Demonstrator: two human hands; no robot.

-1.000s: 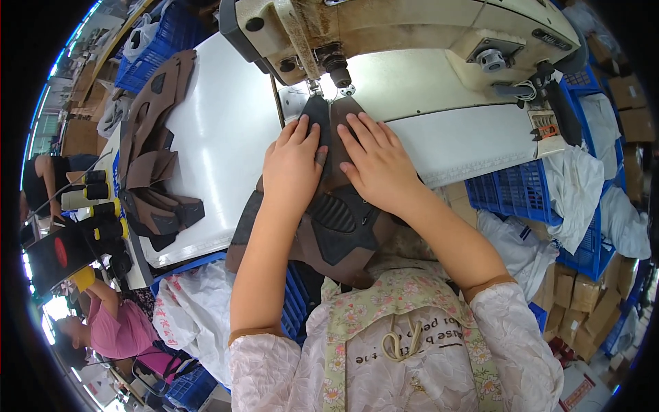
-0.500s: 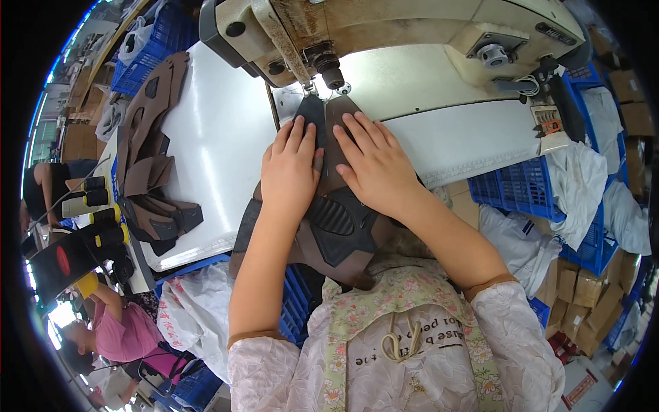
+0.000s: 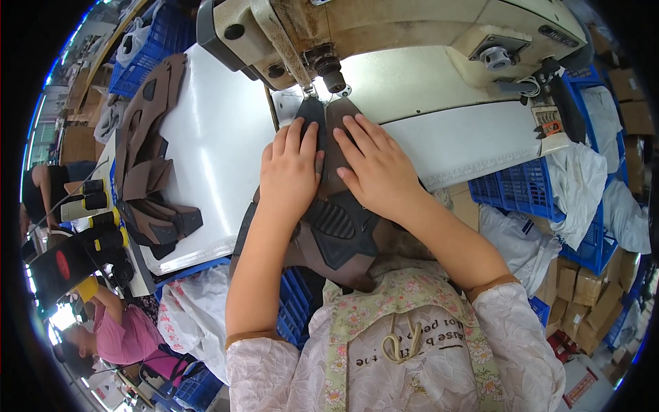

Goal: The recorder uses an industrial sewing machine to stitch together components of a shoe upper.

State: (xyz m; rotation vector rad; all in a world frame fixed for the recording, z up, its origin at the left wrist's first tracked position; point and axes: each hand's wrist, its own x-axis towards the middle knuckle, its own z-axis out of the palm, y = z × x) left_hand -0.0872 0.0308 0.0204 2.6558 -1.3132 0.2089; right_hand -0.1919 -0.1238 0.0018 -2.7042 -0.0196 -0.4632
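A brown and black panel (image 3: 336, 255), with a ribbed black moulded patch, lies under both my hands and drapes over the table edge towards my lap. Its narrow far end splits into a black strip (image 3: 312, 122) and a brown strip (image 3: 341, 110), side by side at the needle area of the sewing machine (image 3: 398, 31). My left hand (image 3: 292, 173) rests flat on the black strip, fingers pointing at the presser foot (image 3: 309, 90). On the brown strip my right hand (image 3: 377, 166) lies flat, with fingers stretched and thumb apart. Neither hand grips anything.
Similar brown pieces (image 3: 147, 130) are piled on the left of the white table (image 3: 213, 137). Thread spools (image 3: 96, 200) stand beyond them. Blue crates (image 3: 515, 189) and white bags flank the table. A co-worker in pink (image 3: 127, 333) sits at lower left.
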